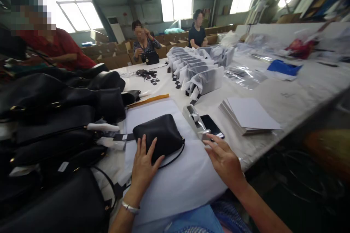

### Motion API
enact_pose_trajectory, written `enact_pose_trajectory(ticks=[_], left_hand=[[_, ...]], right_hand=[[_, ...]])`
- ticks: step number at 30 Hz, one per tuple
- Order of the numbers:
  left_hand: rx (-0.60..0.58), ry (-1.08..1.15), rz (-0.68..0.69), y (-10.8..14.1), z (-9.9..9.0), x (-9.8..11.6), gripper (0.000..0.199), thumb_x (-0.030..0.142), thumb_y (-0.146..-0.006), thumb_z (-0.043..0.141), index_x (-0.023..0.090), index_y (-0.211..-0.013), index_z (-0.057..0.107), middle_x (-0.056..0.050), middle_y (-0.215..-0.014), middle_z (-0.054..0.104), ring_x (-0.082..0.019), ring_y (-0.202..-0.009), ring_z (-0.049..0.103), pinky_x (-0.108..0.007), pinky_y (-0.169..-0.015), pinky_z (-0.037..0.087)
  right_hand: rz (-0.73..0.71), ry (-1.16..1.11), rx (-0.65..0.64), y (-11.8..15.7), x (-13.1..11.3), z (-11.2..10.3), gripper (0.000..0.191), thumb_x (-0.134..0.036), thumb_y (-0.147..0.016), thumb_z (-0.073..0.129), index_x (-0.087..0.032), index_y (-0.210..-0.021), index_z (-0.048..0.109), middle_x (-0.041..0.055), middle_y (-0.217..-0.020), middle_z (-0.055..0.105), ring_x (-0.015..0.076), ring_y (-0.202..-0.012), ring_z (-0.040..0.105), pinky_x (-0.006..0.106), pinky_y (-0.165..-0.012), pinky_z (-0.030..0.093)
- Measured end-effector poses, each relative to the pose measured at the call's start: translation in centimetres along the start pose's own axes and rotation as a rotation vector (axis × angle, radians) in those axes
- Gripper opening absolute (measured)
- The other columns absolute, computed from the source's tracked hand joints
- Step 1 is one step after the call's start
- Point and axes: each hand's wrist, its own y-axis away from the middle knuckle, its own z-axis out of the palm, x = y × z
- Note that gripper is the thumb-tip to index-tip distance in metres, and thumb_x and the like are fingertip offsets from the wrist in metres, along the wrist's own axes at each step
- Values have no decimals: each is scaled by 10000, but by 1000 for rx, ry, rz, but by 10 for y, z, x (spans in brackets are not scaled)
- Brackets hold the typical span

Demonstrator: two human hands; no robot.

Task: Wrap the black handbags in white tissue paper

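The left hand [143,167] lay flat, fingers apart, on the black handbag [161,133], which rested on white sheets [191,178] close to the bench's [290,91] near edge. The right hand [225,160] had its fingers loosely bent at the near end of the tape dispenser [193,118]; contact could not be determined. A phone [212,125] lay beside the dispenser. Black bags [62,116] were piled left; a card stack [253,114] lay right. Farther off stood wrapped bags [203,76], then two seated persons at the far edge.
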Motion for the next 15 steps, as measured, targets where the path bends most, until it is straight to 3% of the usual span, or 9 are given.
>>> enact_pose_trajectory(ticks=[2,4,8,12,15], left_hand=[[9,7,3,2,6,-4,663,453,-899,596,302,-1498,357,-75,-1657,71,-369,-1501,94,-572,-1159,293],[19,9,7,4,8,-7,674,459,-897,598,295,-1502,351,-72,-1658,58,-368,-1502,85,-571,-1167,279],[34,10,18,5,8,-5,669,457,-894,606,289,-1495,365,-71,-1658,58,-365,-1502,91,-570,-1169,278],[42,-2,10,6,8,-5,654,444,-899,602,290,-1491,371,-69,-1658,51,-357,-1505,85,-567,-1162,295],[40,0,13,7,9,-6,639,425,-905,596,289,-1489,376,-69,-1658,50,-353,-1505,82,-559,-1159,305]], right_hand=[[15,118,12,13,17,-19,299,-357,-953,503,-285,-1160,707,51,-1355,607,289,-1325,490,496,-1132,403],[18,241,-55,28,34,-29,328,-390,-940,514,-273,-1180,705,56,-1432,543,324,-1395,394,537,-1148,358],[6,475,-266,54,57,-23,395,-369,-907,534,-269,-1270,653,79,-1569,355,374,-1473,204,621,-1140,264],[-5,608,-350,60,69,-4,356,-323,-876,573,-312,-1214,685,89,-1565,363,386,-1469,206,641,-1115,246],[-66,602,-346,48,79,-6,280,-329,-882,552,-346,-1093,735,77,-1492,475,397,-1420,316,661,-1061,303]])
